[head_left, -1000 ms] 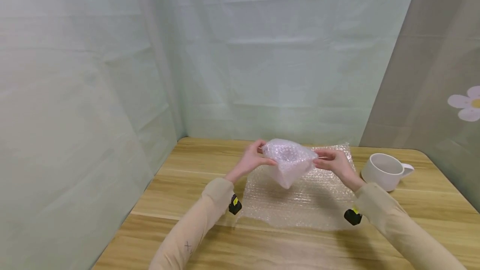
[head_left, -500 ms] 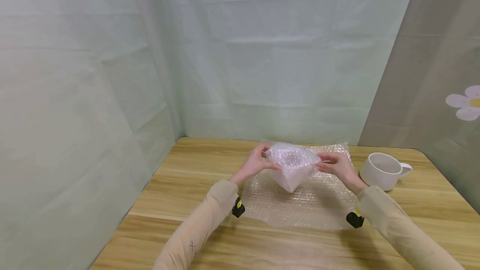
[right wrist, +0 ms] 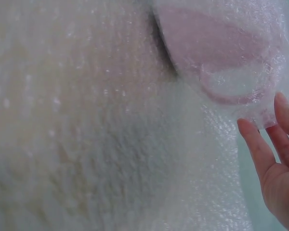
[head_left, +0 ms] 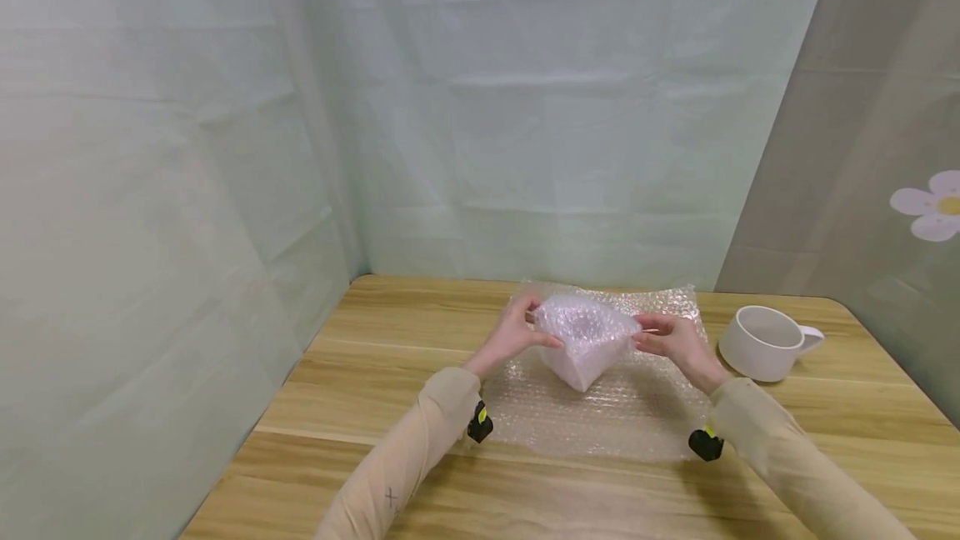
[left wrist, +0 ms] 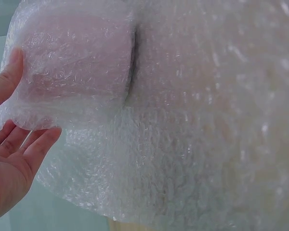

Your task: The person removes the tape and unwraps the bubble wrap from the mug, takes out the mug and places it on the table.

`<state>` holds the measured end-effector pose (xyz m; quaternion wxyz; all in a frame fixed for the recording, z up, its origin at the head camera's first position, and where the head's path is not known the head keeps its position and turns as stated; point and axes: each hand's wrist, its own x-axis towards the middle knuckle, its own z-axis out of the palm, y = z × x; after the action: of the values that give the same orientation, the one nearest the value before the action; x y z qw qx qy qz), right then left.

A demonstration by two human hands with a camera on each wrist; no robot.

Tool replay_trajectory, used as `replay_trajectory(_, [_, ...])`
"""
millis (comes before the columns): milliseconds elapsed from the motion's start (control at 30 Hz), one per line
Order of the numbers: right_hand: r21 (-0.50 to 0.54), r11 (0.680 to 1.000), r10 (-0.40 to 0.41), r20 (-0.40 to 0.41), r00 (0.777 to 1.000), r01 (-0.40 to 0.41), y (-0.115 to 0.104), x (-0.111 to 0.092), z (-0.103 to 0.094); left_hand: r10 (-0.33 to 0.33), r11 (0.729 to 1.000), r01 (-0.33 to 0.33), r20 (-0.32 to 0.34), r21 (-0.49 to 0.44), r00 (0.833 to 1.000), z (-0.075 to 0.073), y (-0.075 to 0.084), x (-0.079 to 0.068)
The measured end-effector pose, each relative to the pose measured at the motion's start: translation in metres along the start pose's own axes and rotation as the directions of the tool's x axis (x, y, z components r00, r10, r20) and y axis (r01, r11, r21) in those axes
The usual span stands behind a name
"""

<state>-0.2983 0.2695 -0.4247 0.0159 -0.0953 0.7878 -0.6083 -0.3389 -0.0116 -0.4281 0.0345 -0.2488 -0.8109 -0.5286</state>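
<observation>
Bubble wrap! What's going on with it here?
A person's left hand and right hand hold a pink mug wrapped in bubble wrap, one on each side. It is over a flat bubble wrap sheet on the wooden table; I can't tell if it touches. A white mug stands unwrapped to the right.

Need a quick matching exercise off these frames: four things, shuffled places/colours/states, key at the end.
Column 1
1. Wrapped bundle
2. Mug
3. Bubble wrap sheet
4. Flower

Column 2
A. Spread on the table
B. Pale, with a yellow centre
C. Held between the left hand and right hand
D. Upright and unwrapped

Pairs: 1-C, 2-D, 3-A, 4-B
</observation>
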Motion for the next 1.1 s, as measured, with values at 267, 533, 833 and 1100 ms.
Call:
replay_trajectory(267, [0.024,1.0,-0.012,-0.023,1.0,0.013,0.004,0.001,0.0,0.002,1.0,-0.002,-0.007,0.023,1.0,0.002,0.002,-0.001])
replay_trajectory(533, [-0.083,0.995,-0.06,0.024,0.998,0.062,0.007,-0.001,-0.006,-0.012,0.999,0.012,0.001,0.037,1.0,0.003,0.0,-0.002])
replay_trajectory(833, [-0.172,0.962,-0.188,0.136,0.973,0.21,-0.004,0.005,-0.026,0.021,0.999,-0.021,0.001,0.031,1.0,0.005,-0.002,-0.003])
replay_trajectory(1100, [-0.247,0.952,-0.149,0.133,0.98,0.179,-0.029,0.016,-0.029,0.017,1.0,-0.016,-0.005,0.026,1.0,0.005,-0.001,-0.004])
